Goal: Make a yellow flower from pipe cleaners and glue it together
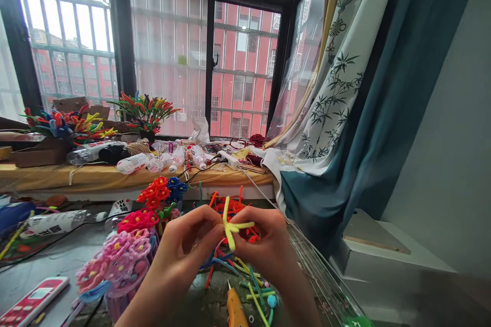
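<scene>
A yellow pipe cleaner piece (229, 227) with several short arms spreading from its middle is held up in front of me. My left hand (194, 240) pinches it from the left side, thumb and forefinger pressed together. From the right, my right hand (264, 235) grips one of its arms between thumb and fingers. Below the hands lies an orange glue gun (236, 309), its nozzle pointing away from me. Loose pipe cleaners (258, 288) in green, yellow and blue are scattered beside it. Behind the hands sits a pile of red pipe cleaners (241, 202), partly hidden.
Pink pipe cleaner flowers (118, 260) stand at the left, with red flowers (155, 191) behind. A red and white remote-like device (36, 302) lies at the lower left. Thin wires (318, 271) run along the right. Plastic bottles (134, 162) crowd the window ledge.
</scene>
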Available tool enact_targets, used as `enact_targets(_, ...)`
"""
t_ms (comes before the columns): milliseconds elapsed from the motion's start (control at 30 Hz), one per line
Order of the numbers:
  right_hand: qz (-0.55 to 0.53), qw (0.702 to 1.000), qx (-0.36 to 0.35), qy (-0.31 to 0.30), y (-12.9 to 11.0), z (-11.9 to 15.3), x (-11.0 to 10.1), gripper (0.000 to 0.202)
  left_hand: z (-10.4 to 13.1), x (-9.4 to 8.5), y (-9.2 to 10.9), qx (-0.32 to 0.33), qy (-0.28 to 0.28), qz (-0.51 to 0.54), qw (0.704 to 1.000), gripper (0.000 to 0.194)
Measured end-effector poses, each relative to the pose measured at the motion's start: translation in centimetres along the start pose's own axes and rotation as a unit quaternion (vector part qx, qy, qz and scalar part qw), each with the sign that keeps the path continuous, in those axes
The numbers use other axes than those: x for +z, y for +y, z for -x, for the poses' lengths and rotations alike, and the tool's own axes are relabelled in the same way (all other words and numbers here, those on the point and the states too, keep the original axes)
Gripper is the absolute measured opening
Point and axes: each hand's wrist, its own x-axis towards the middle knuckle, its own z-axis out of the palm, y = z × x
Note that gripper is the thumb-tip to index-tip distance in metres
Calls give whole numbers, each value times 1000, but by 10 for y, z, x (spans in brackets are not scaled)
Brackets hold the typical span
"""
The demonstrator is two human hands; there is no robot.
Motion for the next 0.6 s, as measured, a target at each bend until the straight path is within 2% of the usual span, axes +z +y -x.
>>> enact_targets(67, -102, 990, 93, -7, 3, -2, 3, 5, -1, -4, -3, 104, 8, -107, 989, 22)
enact_targets(167, -221, 957, 183, -40, 8, -4, 5, 10, -3, -11, -7, 285, 5, -223, 932, 18)
enact_targets(233, -279, 934, 211, -71, 12, -6, 4, 12, -3, -14, -9, 359, -6, -260, 897, 22)
enact_targets(267, -302, 923, 222, -85, 14, -6, 4, 13, -3, -14, -9, 373, -12, -269, 888, 24)
enact_targets(333, -333, 905, 240, -110, 18, -7, 4, 17, -2, -14, -9, 362, -23, -273, 891, 23)
enact_targets(400, -342, 899, 249, -115, 19, -8, 4, 21, 0, -11, -7, 306, -14, -248, 919, 19)
enact_targets(500, -331, 907, 242, -93, 14, -8, 4, 20, 2, -7, -3, 149, 23, -161, 975, 20)
enact_targets(600, -279, 932, 221, -67, 5, -7, 3, 26, 1, -4, 3, 11, 18, -79, 997, 29)
